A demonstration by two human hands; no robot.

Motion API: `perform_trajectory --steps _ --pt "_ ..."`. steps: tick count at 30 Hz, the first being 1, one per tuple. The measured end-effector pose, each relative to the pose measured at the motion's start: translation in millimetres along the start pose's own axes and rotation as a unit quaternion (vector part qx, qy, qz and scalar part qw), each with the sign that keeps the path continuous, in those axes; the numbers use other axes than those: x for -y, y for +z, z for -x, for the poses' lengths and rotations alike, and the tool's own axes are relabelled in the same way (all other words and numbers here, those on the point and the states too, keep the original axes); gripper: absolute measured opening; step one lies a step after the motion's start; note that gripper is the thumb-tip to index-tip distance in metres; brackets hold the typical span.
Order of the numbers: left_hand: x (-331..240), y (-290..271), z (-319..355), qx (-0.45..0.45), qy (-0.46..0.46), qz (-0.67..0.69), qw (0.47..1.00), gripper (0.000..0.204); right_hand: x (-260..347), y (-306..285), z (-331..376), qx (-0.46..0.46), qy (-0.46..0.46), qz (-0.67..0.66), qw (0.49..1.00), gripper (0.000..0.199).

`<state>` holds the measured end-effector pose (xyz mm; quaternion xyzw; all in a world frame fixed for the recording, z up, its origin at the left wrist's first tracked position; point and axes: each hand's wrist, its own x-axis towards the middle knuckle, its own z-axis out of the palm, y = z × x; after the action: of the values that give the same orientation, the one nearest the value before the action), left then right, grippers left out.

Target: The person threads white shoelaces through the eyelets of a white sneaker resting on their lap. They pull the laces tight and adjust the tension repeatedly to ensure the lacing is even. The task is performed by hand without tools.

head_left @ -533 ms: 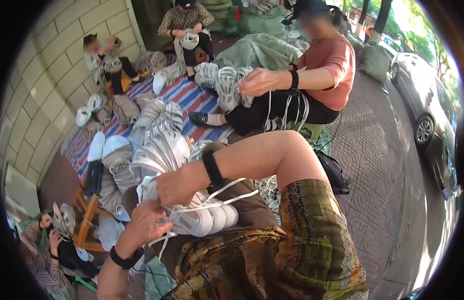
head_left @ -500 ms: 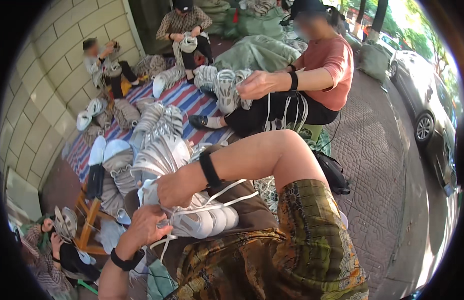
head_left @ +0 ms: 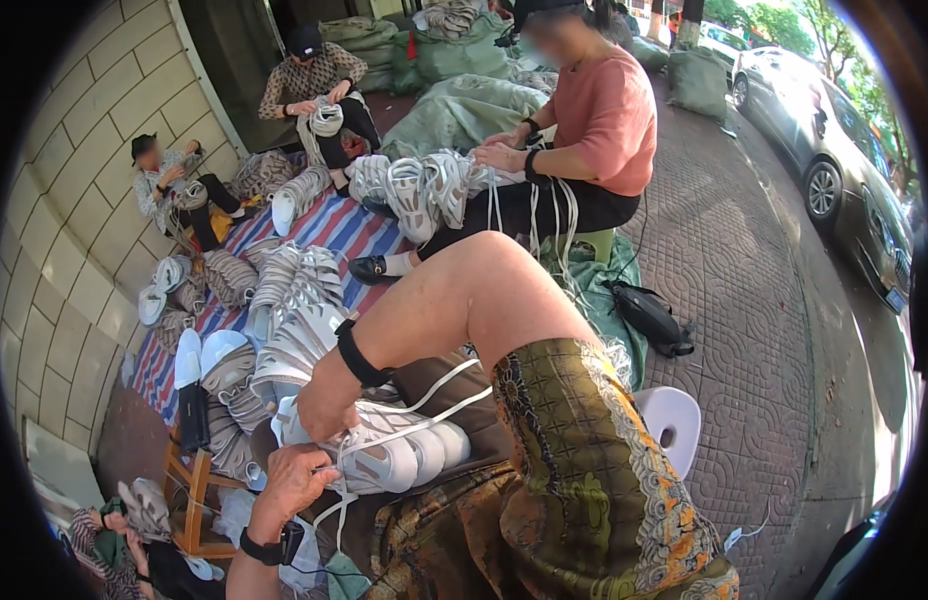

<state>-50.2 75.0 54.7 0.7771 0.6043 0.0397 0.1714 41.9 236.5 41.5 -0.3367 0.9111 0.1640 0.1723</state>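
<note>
Low in the middle of the frame, a bundle of white shoes [head_left: 399, 452] lies across the person's lap, its long axis running left to right, the rounded ends pointing toward the right. White laces [head_left: 424, 395] cross over it. The right hand [head_left: 324, 405] presses on the bundle's upper left end, fingers curled down on the shoes; whether it pinches a lace I cannot tell. The left hand [head_left: 294, 480], just below, is closed on a lace at the bundle's left edge.

Left of the lap, more shoe bundles [head_left: 284, 300] lie heaped on a striped mat [head_left: 334, 230]. At upper centre a person in a pink shirt [head_left: 609, 115] holds another bundle [head_left: 414, 185]. Green sacks [head_left: 464, 105], tied full, sit behind. A white stool [head_left: 674, 425] stands at right.
</note>
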Motion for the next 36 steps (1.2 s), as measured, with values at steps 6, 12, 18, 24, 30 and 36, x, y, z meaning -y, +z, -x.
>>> perform_trajectory --steps 6,12,18,24,30,36 --pt "4.5 1.9 2.1 -0.036 0.023 -0.014 0.999 0.025 1.2 2.6 -13.2 0.018 0.061 -0.035 0.997 0.022" --pt "4.5 11.4 -8.7 -0.042 -0.064 -0.026 0.997 0.026 30.2 -5.1 1.3 -0.056 0.095 0.022 0.994 0.016" --pt "1.6 24.2 -11.3 -0.101 -0.052 -0.113 0.987 0.026 17.8 -8.1 -28.1 0.121 0.159 -0.024 0.98 0.029" --pt "10.7 23.7 -19.7 -0.037 -0.166 0.0 0.985 0.025 34.8 5.7 -3.9 -0.015 0.313 -0.171 0.934 0.02" --pt "26.1 29.7 -13.9 0.027 -0.246 0.061 0.967 0.02 29.8 2.9 -15.4 -0.246 0.376 -0.345 0.824 0.033" --pt "11.2 33.6 -10.7 -0.103 -0.219 0.106 0.964 0.019 -0.3 64.6 -16.0 -0.375 0.328 -0.351 0.792 0.019"
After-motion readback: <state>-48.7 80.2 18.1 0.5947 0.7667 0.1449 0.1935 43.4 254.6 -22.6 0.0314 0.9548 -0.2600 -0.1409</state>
